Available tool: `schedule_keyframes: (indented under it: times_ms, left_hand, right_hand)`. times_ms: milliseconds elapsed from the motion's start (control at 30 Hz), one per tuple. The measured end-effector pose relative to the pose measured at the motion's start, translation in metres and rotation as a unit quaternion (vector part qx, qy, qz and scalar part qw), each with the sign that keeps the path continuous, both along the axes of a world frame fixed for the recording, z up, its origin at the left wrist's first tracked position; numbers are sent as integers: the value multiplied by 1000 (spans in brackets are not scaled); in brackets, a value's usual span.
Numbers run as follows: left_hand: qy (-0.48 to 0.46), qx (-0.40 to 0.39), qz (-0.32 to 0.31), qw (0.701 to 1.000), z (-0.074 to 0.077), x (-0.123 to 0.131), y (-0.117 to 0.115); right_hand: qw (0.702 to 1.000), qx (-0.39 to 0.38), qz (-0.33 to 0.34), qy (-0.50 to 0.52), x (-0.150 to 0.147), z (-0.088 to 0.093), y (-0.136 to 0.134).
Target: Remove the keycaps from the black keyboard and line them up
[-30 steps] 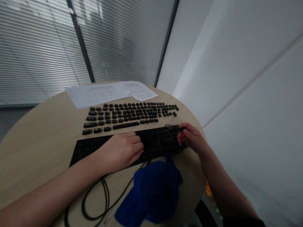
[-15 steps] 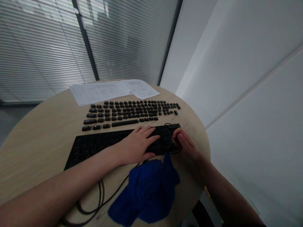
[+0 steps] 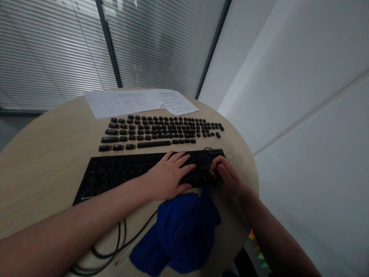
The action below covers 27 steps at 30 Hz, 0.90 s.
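A black keyboard (image 3: 115, 173), its keycaps taken off over most of what shows, lies across the round table. My left hand (image 3: 170, 175) rests flat on its right half, fingers spread. At the keyboard's right end, my right hand (image 3: 227, 177) is closed around a small tool with thin wire ends, which looks like a wire keycap puller (image 3: 230, 157). Its other end points down at the keys and is partly hidden by my fingers. Behind the keyboard, loose black keycaps (image 3: 154, 144) are laid out in keyboard order.
A crumpled blue cloth (image 3: 181, 234) lies in front of the keyboard, touching or nearly touching its edge. A black cable (image 3: 106, 256) coils at the front left. Printed papers (image 3: 129, 102) lie at the table's (image 3: 37, 154) far side. A white wall (image 3: 311, 134) stands to the right.
The view has tilted and shifted slightly, so the table and keycaps appear higher. My left hand stays flat on the keyboard; my right hand keeps its grip, with only slight movement.
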<state>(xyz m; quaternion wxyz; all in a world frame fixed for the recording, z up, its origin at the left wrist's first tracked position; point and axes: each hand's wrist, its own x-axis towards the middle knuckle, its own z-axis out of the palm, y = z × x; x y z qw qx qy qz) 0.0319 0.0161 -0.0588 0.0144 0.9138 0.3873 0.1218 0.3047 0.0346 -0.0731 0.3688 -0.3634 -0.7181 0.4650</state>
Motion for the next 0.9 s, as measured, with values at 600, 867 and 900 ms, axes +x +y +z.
schedule_keyframes:
  times_ms: [600, 867, 900]
  left_hand:
    - [2, -11, 13, 1000, 1, 2, 0]
    - [4, -4, 11, 1000, 0, 2, 1]
    - [3, -3, 10, 1000, 0, 2, 1]
  right_hand:
    - [998, -43, 34, 17, 4, 6, 7]
    - [997, -72, 20, 18, -1, 8, 9]
    - [997, -73, 22, 15, -1, 9, 9]
